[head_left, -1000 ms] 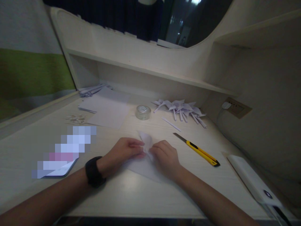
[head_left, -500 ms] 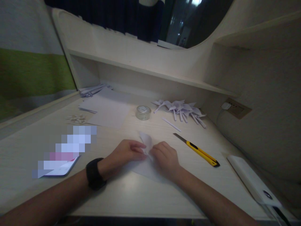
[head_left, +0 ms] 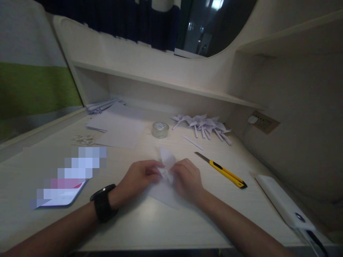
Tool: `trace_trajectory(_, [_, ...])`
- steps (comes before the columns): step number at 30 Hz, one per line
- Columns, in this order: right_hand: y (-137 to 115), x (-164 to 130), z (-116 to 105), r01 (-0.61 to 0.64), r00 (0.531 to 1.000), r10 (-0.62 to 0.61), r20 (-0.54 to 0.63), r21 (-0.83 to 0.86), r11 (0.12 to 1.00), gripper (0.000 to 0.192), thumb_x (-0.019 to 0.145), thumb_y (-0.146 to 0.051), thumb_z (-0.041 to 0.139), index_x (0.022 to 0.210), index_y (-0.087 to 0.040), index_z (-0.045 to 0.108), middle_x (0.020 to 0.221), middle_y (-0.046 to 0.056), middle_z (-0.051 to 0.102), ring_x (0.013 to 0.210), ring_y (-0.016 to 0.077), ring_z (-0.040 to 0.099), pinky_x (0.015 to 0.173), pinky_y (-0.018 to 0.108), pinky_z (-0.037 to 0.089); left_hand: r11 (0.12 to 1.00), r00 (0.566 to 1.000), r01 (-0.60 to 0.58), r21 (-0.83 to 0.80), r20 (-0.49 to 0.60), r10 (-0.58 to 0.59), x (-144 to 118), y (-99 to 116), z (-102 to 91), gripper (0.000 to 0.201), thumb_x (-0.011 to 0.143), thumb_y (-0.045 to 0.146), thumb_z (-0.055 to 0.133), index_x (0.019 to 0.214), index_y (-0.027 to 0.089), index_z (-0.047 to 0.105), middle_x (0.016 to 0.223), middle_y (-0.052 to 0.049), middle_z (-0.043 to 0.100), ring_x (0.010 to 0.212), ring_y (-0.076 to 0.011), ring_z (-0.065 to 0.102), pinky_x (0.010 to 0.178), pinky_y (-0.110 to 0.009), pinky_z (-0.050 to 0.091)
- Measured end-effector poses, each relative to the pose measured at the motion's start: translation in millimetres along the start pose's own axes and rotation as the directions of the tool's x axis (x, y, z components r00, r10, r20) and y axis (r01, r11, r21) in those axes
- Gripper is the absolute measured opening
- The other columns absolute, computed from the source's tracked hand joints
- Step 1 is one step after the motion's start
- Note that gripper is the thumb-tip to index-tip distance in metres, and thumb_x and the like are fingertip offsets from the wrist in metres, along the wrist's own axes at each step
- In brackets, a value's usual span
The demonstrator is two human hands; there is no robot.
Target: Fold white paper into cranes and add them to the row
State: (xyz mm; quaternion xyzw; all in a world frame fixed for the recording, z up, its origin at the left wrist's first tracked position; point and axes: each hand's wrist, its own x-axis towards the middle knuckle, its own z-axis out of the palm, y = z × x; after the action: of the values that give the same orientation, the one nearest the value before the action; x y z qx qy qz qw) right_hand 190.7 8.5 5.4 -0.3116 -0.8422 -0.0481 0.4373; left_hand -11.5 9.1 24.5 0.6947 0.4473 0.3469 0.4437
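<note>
Between my hands is a piece of white paper (head_left: 167,159), folded and partly curled, with one pointed flap standing up. My left hand (head_left: 141,178), below a black wristwatch (head_left: 104,203), pinches its left side between thumb and fingers. My right hand (head_left: 187,178) grips the right side with curled fingers; the fingertips are partly hidden. A flat part of the white paper spreads on the desk under both hands. To the right of my right hand lies a yellow utility knife (head_left: 226,173) with its blade out. A thin white paper stick (head_left: 192,142) rests beyond it.
A roll of clear tape (head_left: 160,130) stands mid-desk. Several paper pinwheels (head_left: 202,123) lie at the back right. White sheets (head_left: 120,125), rolled paper (head_left: 103,106) and small white pieces (head_left: 83,139) are at the left. A phone (head_left: 64,194) and a white lamp-like device (head_left: 284,201) flank my arms.
The camera view has shifted slightly. The paper's upright flap has opened wider, and its centre shows more between my fingers. Both hands keep their hold.
</note>
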Motion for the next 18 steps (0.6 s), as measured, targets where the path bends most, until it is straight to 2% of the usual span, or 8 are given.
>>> trace_trajectory(5, [-1.2,0.3,-0.9,-0.003,1.000,0.003,-0.003,0.014,1.000,0.015,0.080,-0.010,0.046,0.083,-0.019,0.057,0.078,0.007,0.062,0.075,0.0189,0.055,0.065,0.033,0.047,0.996,0.998,-0.028,0.090,-0.048,0.032,0.8,-1.6,0.0,0.028,0.069,0.017,0.063,0.096,0.019,0.070,0.078,-0.003,0.072,0.072,-0.0189,0.065,0.071,-0.030,0.048])
trace_trajectory(12, [-1.3,0.1,-1.1,-0.033,0.999,0.033,0.027,0.004,0.999,0.015,0.079,-0.010,0.046,0.083,-0.019,0.057,0.079,0.007,0.062,0.075,0.0193,0.055,0.065,0.033,0.047,0.999,0.999,0.014,0.049,-0.045,-0.012,1.3,-1.9,-0.4,0.030,0.068,0.019,0.066,0.097,0.018,0.070,0.079,-0.003,0.073,0.072,-0.0199,0.066,0.070,-0.030,0.049])
trace_trajectory(18, [-1.4,0.5,-0.4,-0.009,1.000,0.009,0.009,0.005,1.000,0.016,0.079,-0.009,0.045,0.083,-0.019,0.057,0.078,0.006,0.062,0.075,0.0188,0.055,0.065,0.032,0.047,1.000,0.999,0.025,-0.001,-0.043,-0.025,0.4,2.8,0.6,0.026,0.071,0.021,0.062,0.095,0.015,0.069,0.068,-0.002,0.071,0.061,-0.0174,0.064,0.065,-0.030,0.049])
